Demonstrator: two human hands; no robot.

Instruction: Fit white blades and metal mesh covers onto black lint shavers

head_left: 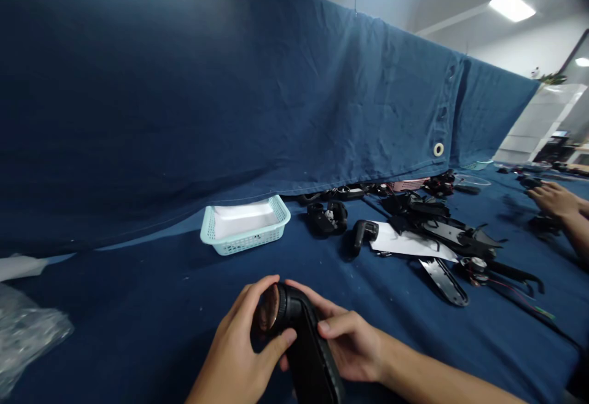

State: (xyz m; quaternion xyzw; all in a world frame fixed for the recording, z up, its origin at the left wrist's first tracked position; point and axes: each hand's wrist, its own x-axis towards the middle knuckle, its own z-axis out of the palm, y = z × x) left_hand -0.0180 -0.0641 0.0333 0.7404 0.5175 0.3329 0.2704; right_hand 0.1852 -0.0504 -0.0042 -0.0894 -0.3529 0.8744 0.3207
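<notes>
A black angled handheld device [309,352] with a round, ribbed head and a shiny coppery end face is held between both hands, low in the middle of the view. My left hand [239,343] curls around the round head, its thumb pressed near the joint below it. My right hand [352,338] grips the body from the right side, thumb on the edge and fingers partly hidden behind. The lower end of the device runs toward the bottom of the frame.
A light-blue basket [248,243] lined with white stands ahead. To the right lie a black elbow-shaped part [361,235], a shell half [444,281], a motor with wires [476,267] and several black parts. Clear plastic bags [30,330] lie left. Another person's hand [554,198] works far right.
</notes>
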